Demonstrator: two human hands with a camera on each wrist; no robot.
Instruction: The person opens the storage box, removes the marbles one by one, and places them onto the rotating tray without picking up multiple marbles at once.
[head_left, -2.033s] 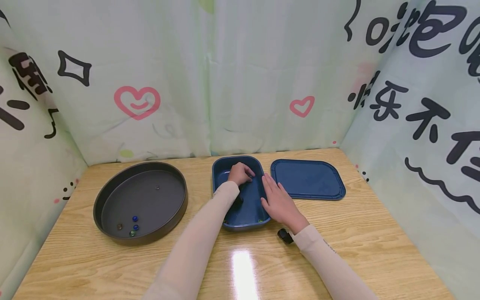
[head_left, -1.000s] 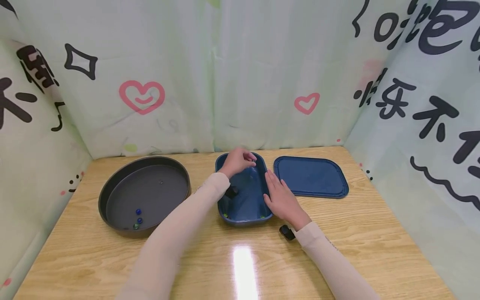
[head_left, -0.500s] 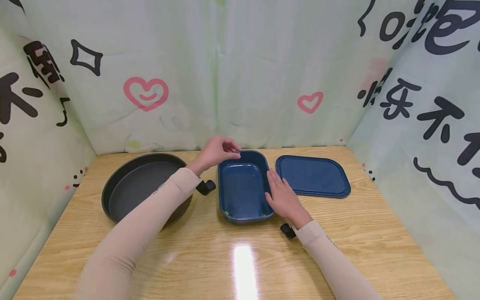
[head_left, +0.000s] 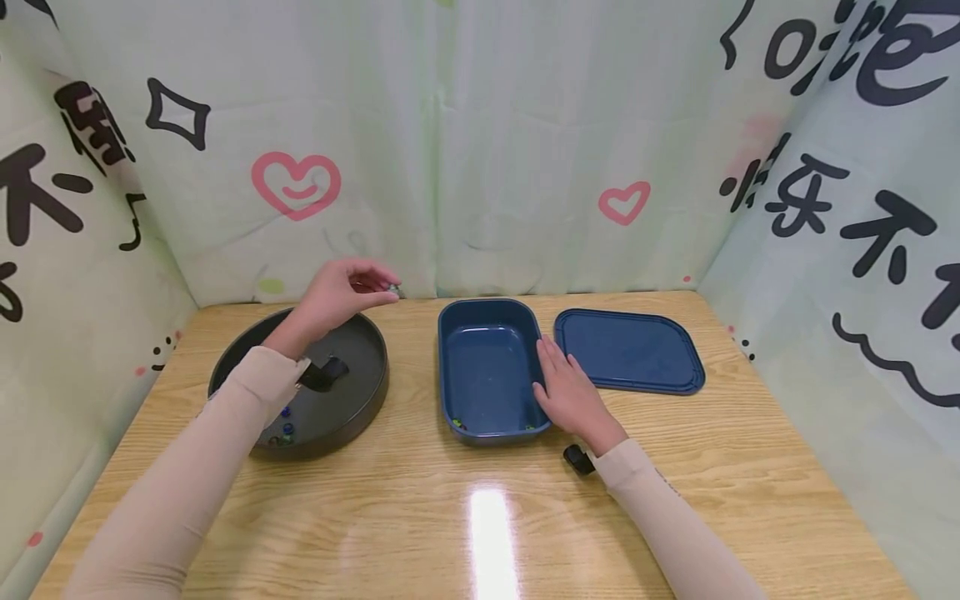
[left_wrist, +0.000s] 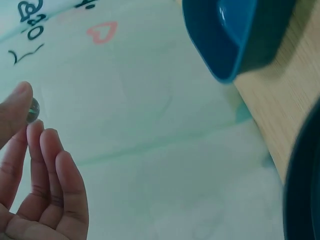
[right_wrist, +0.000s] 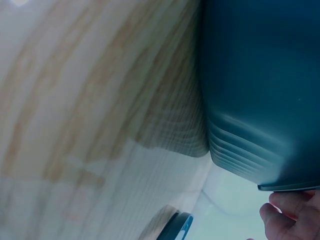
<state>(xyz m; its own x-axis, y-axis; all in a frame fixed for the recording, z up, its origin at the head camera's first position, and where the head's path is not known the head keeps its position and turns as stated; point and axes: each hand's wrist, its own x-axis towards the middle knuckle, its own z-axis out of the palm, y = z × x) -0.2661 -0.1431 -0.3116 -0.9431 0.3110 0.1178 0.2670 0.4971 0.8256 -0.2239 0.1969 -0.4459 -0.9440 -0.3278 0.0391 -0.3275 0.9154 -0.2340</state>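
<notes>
My left hand (head_left: 337, 292) pinches a glass marble (left_wrist: 33, 110) between thumb and fingertips, raised above the far side of a round dark pan (head_left: 378, 383). Several marbles, among them a blue marble (head_left: 288, 428), lie on the pan's floor, partly hidden behind the left forearm. To the right stands a deep blue rectangular box (head_left: 491, 358), with a few small greenish marbles (head_left: 458, 423) in its near corners. My right hand (head_left: 572, 392) rests with fairly straight fingers against the box's right rim; the right wrist view shows its fingertips (right_wrist: 287, 202) at that rim.
A flat blue lid (head_left: 630, 350) lies on the wooden table (head_left: 420, 517) right of the box. A printed curtain (head_left: 517, 150) hangs close behind the table and along both sides. Black wrist cameras sit under both wrists.
From inside the box, the left hand has risen and travelled left until it is over the pan, carrying the marble. The right hand has stayed at the box rim. The head view has shifted slightly.
</notes>
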